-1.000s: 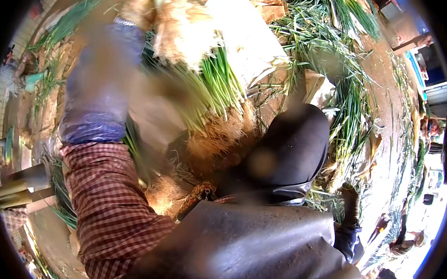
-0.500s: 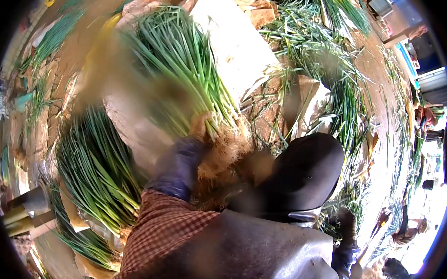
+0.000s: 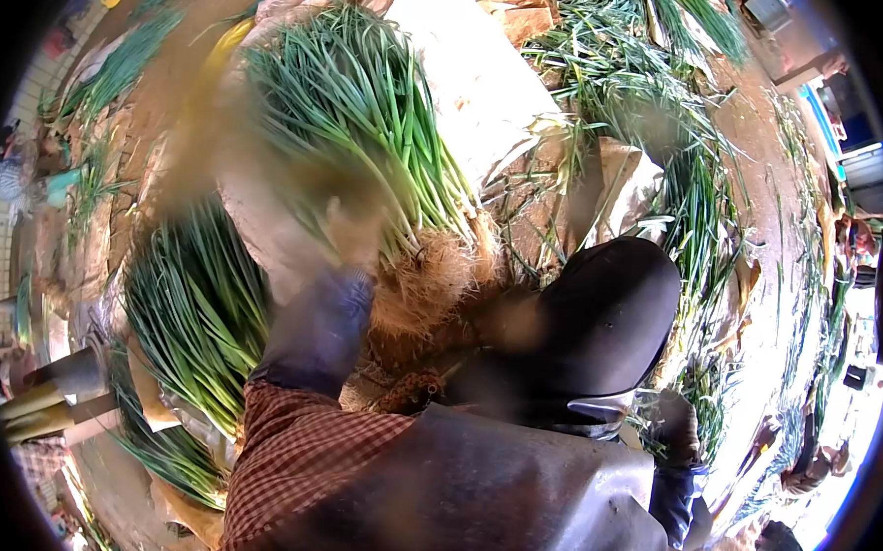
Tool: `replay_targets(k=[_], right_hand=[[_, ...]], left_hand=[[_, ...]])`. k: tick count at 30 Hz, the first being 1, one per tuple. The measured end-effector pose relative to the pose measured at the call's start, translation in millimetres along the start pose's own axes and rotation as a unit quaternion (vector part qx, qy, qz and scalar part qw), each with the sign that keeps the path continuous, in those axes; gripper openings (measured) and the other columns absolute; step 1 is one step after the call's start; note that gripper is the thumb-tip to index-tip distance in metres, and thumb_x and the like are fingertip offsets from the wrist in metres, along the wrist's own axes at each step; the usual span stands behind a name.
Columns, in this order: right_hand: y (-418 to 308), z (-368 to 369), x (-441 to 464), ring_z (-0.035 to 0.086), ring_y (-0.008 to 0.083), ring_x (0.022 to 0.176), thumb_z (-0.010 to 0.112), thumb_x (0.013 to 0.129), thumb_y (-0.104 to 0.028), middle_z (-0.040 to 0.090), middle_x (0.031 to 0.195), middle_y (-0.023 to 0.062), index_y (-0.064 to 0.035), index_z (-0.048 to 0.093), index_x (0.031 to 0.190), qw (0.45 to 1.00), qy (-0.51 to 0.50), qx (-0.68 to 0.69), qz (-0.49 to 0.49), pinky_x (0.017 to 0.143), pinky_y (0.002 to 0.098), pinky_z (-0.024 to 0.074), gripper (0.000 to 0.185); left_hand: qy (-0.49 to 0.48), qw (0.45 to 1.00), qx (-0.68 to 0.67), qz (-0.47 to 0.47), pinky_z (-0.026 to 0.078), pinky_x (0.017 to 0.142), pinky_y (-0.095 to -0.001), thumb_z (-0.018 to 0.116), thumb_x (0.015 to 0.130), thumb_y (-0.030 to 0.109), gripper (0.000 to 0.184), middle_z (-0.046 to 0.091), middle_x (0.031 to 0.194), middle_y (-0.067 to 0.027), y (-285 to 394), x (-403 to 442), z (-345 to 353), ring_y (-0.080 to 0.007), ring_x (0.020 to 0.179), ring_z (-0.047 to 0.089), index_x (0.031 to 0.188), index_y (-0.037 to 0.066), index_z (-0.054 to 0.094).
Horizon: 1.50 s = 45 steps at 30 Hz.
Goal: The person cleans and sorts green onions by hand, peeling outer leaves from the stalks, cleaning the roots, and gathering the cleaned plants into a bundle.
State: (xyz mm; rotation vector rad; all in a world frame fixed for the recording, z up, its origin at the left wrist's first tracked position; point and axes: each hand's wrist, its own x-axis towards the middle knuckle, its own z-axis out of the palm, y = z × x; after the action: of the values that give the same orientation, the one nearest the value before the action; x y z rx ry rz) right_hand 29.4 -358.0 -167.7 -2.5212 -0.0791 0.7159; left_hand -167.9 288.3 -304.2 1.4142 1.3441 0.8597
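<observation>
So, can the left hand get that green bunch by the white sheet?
Probably yes: the left hand looks right beside the green bunch, near its roots, with nothing seen between, though the hand is blurry.

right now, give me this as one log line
left hand: at green onion bunch, contact unclear | roots: near end | second green onion bunch: further left

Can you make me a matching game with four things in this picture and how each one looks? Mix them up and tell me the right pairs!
Things:
1. The person's left sleeve
2. The apron
3. The middle bunch's leaves
4. The middle bunch's roots

Looks:
A. Tan and stringy
B. Long and green
C. Reddish checks
D. Dark and shiny

Right pairs: 1-C, 2-D, 3-B, 4-A
</observation>
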Motion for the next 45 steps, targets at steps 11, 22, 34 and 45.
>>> replay_targets(k=[11,22,34,45], right_hand=[[45,22,16,0.051,0.0138,0.060,0.056,0.082,-0.022,0.059,0.067,0.0053,-0.0037,0.063,0.086,0.995,-0.056,-0.049,-0.061,0.058,0.0305,0.0438,0.020],[52,27,0,0.053,0.0105,0.064,0.055,0.083,-0.017,0.063,0.073,0.0030,-0.0027,0.066,0.097,0.995,-0.058,0.060,0.048,0.062,0.0276,0.0449,0.023],[23,33,15,0.055,0.0197,0.063,0.056,0.080,-0.019,0.062,0.070,0.0106,-0.0050,0.062,0.086,0.997,-0.067,-0.028,0.022,0.061,0.0343,0.0446,0.016],[39,40,23,0.064,0.0274,0.081,0.058,0.082,-0.022,0.066,0.086,0.0149,-0.0070,0.063,0.100,0.992,-0.083,-0.086,0.037,0.072,0.0353,0.0486,0.024]], left_hand=[[-0.295,0.742,0.473,0.373,0.018,0.112,-0.0417,0.058,0.085,0.034,0.034,0.049,0.132,-0.0087,130,79,61,-0.0274,0.130,0.035,0.113,0.014,0.059],[-0.343,0.759,0.422,0.359,0.033,0.101,-0.0411,0.051,0.087,0.018,0.011,0.060,0.089,-0.0106,65,96,66,-0.0282,0.094,0.057,0.087,0.009,0.057],[-0.490,0.454,0.600,0.441,0.012,0.113,-0.0505,0.037,0.094,0.048,0.045,0.050,0.129,-0.0076,-4,6,20,-0.0233,0.127,0.041,0.114,0.014,0.059],[-0.455,0.884,0.027,0.099,0.048,0.091,-0.0440,0.064,0.085,0.022,0.014,0.065,0.090,-0.0060,15,-46,-9,-0.0209,0.084,0.065,0.091,0.009,0.063]])
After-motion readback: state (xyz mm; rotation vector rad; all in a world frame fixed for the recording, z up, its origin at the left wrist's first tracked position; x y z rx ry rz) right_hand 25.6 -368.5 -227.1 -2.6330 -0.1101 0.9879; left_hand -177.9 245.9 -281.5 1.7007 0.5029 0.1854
